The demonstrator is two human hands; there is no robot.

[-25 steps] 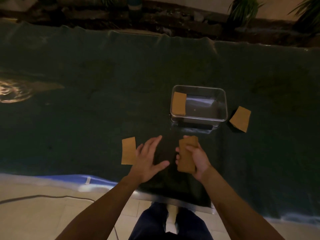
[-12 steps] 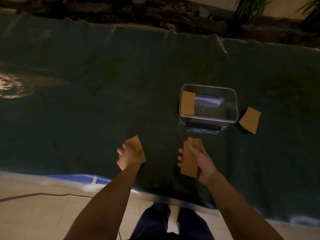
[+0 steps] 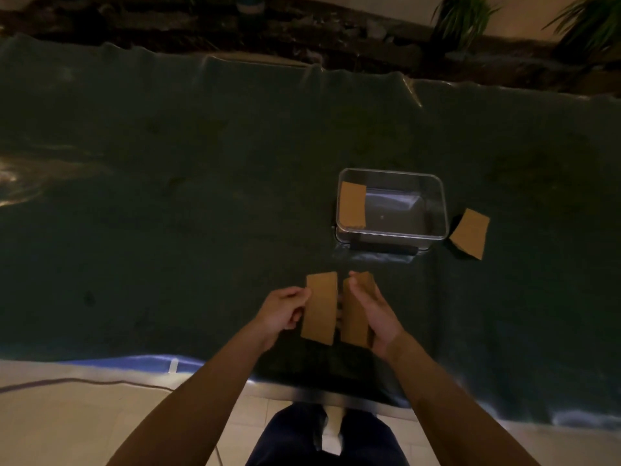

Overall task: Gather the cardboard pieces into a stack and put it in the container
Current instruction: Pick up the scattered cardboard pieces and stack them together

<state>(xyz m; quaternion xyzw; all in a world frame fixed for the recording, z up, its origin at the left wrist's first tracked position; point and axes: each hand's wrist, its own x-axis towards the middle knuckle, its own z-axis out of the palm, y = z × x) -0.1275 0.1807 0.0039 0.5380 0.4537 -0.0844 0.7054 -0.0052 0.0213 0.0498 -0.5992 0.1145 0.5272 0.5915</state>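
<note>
My left hand (image 3: 284, 309) grips a brown cardboard piece (image 3: 320, 307) by its left edge, held upright above the dark green cloth. Right beside it, my right hand (image 3: 374, 312) holds a second cardboard piece (image 3: 353, 314) against its palm, fingers only loosely curled. The two pieces are side by side, nearly touching. Beyond them stands a clear rectangular container (image 3: 437, 193) with one cardboard piece (image 3: 353, 205) leaning inside its left end. Another cardboard piece (image 3: 470, 232) lies on the cloth just right of the container.
The dark green cloth (image 3: 168, 213) covers the whole table and hangs over its near edge. A black handle (image 3: 383, 247) runs along the container's near side. Tiled floor (image 3: 67, 418) and my legs show below. Plants (image 3: 460, 15) stand beyond the far edge.
My left hand picked up the cardboard piece from the cloth at the left and carried it rightwards, next to the piece in my right hand. My right hand has loosened its fingers.
</note>
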